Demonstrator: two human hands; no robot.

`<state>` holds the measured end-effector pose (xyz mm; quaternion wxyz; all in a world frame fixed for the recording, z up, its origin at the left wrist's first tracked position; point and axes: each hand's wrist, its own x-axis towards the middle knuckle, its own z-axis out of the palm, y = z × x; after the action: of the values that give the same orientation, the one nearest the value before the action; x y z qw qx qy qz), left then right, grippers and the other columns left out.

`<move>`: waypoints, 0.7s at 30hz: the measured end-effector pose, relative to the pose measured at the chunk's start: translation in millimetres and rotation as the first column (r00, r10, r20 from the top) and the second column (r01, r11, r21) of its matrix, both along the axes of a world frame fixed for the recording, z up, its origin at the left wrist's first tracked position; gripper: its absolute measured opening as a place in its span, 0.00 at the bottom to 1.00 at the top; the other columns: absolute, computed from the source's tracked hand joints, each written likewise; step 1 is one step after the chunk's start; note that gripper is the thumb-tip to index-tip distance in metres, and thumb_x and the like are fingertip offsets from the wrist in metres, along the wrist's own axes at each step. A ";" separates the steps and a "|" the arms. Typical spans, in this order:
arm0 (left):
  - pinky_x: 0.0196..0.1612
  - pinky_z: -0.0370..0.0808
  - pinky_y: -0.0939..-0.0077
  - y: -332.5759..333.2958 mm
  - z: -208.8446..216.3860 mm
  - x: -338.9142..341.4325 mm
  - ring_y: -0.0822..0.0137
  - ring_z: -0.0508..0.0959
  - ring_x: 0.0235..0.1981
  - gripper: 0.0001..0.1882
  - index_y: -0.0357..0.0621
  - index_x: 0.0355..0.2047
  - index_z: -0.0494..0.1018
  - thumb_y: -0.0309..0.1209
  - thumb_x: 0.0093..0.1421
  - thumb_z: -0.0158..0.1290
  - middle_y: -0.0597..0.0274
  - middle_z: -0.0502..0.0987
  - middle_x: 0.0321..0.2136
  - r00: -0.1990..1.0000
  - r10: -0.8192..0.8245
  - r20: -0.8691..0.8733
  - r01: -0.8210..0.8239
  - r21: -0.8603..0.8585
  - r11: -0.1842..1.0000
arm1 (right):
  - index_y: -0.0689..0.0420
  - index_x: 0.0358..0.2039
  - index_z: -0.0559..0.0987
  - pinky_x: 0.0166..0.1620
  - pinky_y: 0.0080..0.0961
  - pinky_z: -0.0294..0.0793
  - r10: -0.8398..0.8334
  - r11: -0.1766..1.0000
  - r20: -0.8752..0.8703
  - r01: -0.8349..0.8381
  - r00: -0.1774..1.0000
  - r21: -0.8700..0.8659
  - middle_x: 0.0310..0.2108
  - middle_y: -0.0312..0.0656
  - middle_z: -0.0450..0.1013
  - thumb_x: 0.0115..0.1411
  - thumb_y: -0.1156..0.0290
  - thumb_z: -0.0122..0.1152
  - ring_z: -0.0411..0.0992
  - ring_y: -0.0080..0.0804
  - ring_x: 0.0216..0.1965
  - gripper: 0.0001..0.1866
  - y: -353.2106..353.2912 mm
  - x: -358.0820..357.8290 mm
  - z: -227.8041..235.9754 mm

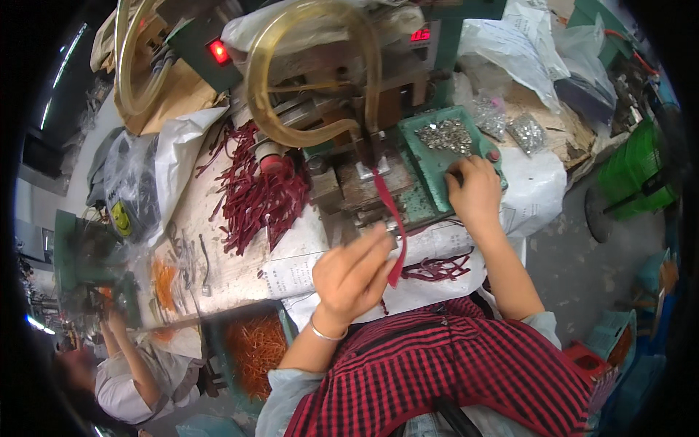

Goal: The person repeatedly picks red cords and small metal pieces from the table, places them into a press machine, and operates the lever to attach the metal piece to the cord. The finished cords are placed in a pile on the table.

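Head view: where is the red strap (401,242) located?

It hangs from the front of the machine (328,191), upper end at the metal plate (373,167) and lower end free, near the checked apron (444,349). The strap curves along its length.

State the condition of the left-hand grip.

The left hand (352,275) is beside the strap, on its left side, with the fingers pointing toward the machine. The fingertips are blurred; it cannot be told whether the grip is clamped on the strap or only next to it.

And the right-hand grip?

The right hand (477,191) is at the near right part of the green tray (417,151), fingers bent down. The fingertips are partly hidden, so whether they are together or apart cannot be told. Small metal pieces (444,136) lie in the far part of the tray.

List the adjacent items.

A pile of dark red straps (266,193) lies on the surface (231,282), left of the machine. A few dark red strips (438,269) lie on the white sheet (455,239) in front. A clear hose (259,80) loops above the machine.
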<state>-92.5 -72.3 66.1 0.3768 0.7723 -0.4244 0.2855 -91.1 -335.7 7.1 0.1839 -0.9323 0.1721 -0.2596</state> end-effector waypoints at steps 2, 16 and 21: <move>0.34 0.79 0.73 28.0 3.3 -10.6 0.60 0.85 0.32 0.13 0.38 0.42 0.82 0.20 0.55 0.64 0.48 0.86 0.42 0.998 0.064 -0.008 -0.063 0.082 0.995 | 0.55 0.31 0.82 0.43 0.45 0.72 0.002 0.996 0.033 0.001 0.999 -0.085 0.35 0.43 0.76 0.54 0.71 0.69 0.74 0.48 0.42 0.05 0.4 -3.8 -6.3; 0.48 0.75 0.54 51.2 -82.6 206.0 0.51 0.78 0.46 0.22 0.44 0.34 0.85 0.50 0.51 0.69 0.55 0.79 0.44 0.499 0.866 0.044 -0.680 0.638 0.360 | 0.60 0.41 0.84 0.43 0.33 0.76 0.015 0.987 0.224 -0.050 0.974 0.151 0.34 0.48 0.81 0.61 0.75 0.66 0.80 0.42 0.35 0.08 -18.4 -7.7 -7.2; 0.40 0.80 0.54 68.9 -88.3 184.7 0.49 0.83 0.36 0.16 0.42 0.28 0.86 0.44 0.52 0.68 0.51 0.82 0.34 0.598 0.797 -0.084 -0.646 0.538 0.541 | 0.62 0.43 0.84 0.48 0.29 0.76 -0.135 0.956 0.171 0.083 0.976 0.280 0.39 0.44 0.82 0.62 0.76 0.66 0.80 0.33 0.40 0.09 -33.3 -63.5 -8.0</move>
<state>92.2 -3.3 -22.2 0.0943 0.9780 -0.0489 0.1796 -154.6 -368.9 -0.9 0.3104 -0.8587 0.2392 -0.3302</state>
